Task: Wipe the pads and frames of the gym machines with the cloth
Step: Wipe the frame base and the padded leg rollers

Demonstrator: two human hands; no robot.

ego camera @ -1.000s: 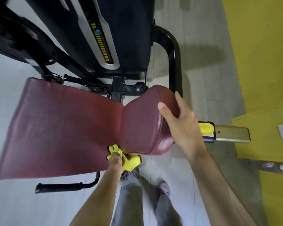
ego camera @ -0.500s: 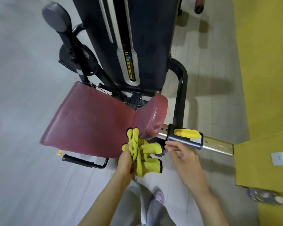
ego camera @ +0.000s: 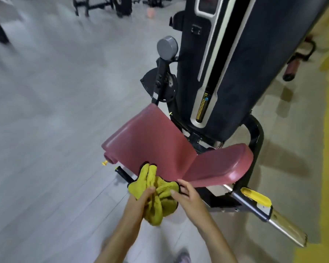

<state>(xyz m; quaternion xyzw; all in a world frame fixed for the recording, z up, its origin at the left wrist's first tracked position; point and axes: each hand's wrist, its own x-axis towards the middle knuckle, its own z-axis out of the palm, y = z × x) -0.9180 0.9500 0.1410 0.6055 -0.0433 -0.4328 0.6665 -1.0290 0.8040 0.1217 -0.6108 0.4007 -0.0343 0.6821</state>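
You had your left hand [ego camera: 139, 202] clutching the yellow cloth [ego camera: 156, 194] and right hand [ego camera: 190, 198] pinching it, off the maroon pads [ego camera: 160, 141]; frame [ego camera: 257, 133] probably not done yet, I'd guess.

A gym: a weight-stack machine [ego camera: 226, 63] fills the upper right, its red pads [ego camera: 150, 141] at centre, more equipment [ego camera: 110, 5] along the top edge.
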